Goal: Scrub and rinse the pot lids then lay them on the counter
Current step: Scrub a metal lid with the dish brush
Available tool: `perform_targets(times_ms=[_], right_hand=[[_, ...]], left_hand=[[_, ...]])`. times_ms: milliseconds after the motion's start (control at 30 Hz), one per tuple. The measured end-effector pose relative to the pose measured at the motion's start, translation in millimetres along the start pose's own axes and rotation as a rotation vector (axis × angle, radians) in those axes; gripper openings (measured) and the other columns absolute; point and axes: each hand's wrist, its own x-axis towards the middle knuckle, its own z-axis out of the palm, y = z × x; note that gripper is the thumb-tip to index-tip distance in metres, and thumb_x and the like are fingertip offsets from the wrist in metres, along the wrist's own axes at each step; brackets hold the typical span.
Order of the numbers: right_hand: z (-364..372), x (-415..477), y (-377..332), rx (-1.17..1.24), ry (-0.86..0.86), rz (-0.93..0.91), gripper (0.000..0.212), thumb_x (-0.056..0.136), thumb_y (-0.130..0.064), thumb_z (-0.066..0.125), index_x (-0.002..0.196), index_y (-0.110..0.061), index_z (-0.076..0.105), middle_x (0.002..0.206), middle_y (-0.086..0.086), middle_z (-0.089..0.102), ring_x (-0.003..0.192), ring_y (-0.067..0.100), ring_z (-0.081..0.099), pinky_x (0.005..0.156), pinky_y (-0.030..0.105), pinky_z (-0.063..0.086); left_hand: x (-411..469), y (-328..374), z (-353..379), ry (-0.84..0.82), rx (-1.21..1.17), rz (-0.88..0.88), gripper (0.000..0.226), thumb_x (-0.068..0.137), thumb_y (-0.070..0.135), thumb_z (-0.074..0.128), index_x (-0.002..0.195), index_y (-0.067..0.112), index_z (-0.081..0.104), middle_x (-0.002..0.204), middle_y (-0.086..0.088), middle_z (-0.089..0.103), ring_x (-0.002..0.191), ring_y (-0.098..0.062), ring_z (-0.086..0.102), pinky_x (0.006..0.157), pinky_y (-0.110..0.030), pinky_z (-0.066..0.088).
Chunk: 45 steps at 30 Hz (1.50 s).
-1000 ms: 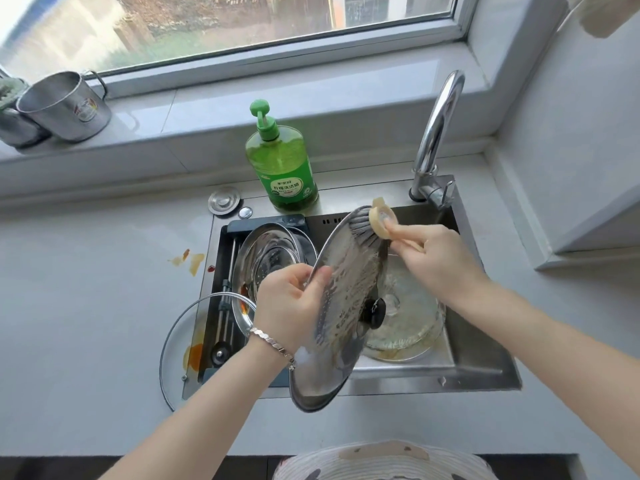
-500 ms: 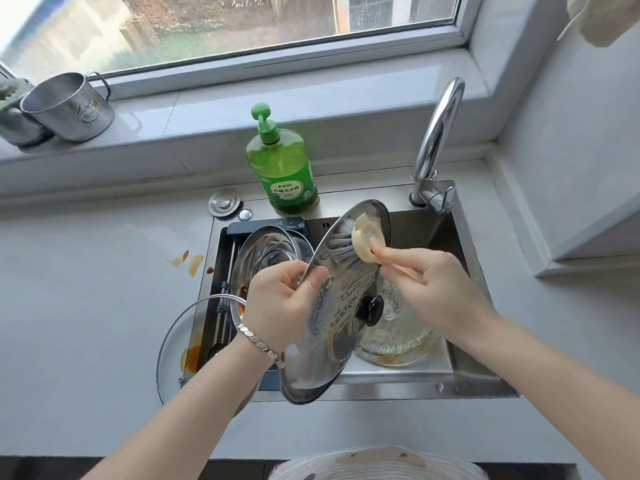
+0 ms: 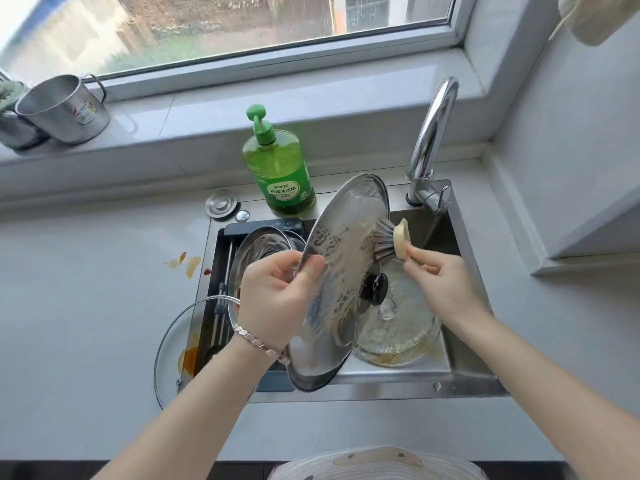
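My left hand (image 3: pixel 277 299) grips the left rim of a soapy steel pot lid (image 3: pixel 341 271) with a black knob (image 3: pixel 375 288), held tilted on edge above the sink (image 3: pixel 467 372). A scrub brush (image 3: pixel 393 242) is in my right hand (image 3: pixel 440 284), gripped by its handle, its bristles against the lid's upper right face. A dirty glass lid (image 3: pixel 401 334) lies in the basin below. Another steel lid (image 3: pixel 259 249) leans in the sink's left part. A second glass lid (image 3: pixel 180 341) rests half on the counter, half over the sink's left edge.
A green dish soap bottle (image 3: pixel 278 168) stands behind the sink, with the faucet (image 3: pixel 431 143) at the right. A sink plug (image 3: pixel 221 202) lies on the counter. Steel mugs (image 3: pixel 64 109) sit on the window sill. Orange food stains (image 3: pixel 183 263) mark the counter at the left.
The brush slid back and forth over the lid's upper face and now sits at its right edge. The lid stays tilted in my left hand.
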Motion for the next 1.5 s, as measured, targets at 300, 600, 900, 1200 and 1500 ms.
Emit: perform_targets(times_ms=[300,600,900,1200,1500], right_hand=[[12,-16,-2,-0.037,-0.020,-0.085,0.038,0.090,-0.012,0.057,0.124,-0.029,0.056,0.110,-0.005,0.067,0.099,0.010,0.062,0.092,0.029,0.047],[-12,-10,2,-0.307,0.008,-0.087,0.034,0.093,-0.020,0.053,0.125,-0.033,0.057,0.104,0.004,0.068,0.094,0.023,0.061,0.082,0.037,0.049],[15,-42,5,-0.861,-0.212,-0.191,0.045,0.099,-0.025,0.033,0.138,-0.047,0.034,0.088,-0.001,0.040,0.081,0.028,0.052,0.067,0.031,0.036],[19,-21,-12,-0.702,-0.153,-0.067,0.039,0.096,-0.024,0.039,0.130,-0.040,0.049,0.102,0.003,0.060,0.097,0.029,0.057,0.075,0.033,0.043],[-3,11,10,0.316,-0.370,0.544,0.032,0.093,-0.010,0.050,0.120,-0.023,0.062,0.055,-0.003,0.037,0.033,0.003,0.021,0.032,0.011,0.014]], left_hand=[[5,-6,0,0.096,-0.159,-0.213,0.023,0.084,0.004,0.061,0.063,0.014,0.064,0.051,0.011,0.063,0.050,-0.001,0.058,0.049,-0.016,0.049],[0,-13,4,0.252,-0.113,-0.352,0.033,0.086,0.014,0.063,0.056,0.002,0.056,0.048,-0.005,0.048,0.052,-0.019,0.042,0.051,-0.028,0.034],[2,1,16,0.263,0.022,-0.236,0.046,0.086,0.012,0.062,0.045,0.012,0.042,0.034,0.011,0.036,0.037,-0.006,0.033,0.042,-0.016,0.027],[0,2,17,0.244,0.122,-0.109,0.032,0.084,0.012,0.066,0.059,-0.007,0.059,0.056,-0.026,0.057,0.051,-0.022,0.043,0.049,-0.031,0.036],[-8,5,9,0.259,0.004,-0.112,0.038,0.084,0.003,0.063,0.049,0.012,0.053,0.035,0.016,0.047,0.037,0.001,0.043,0.040,-0.004,0.028]])
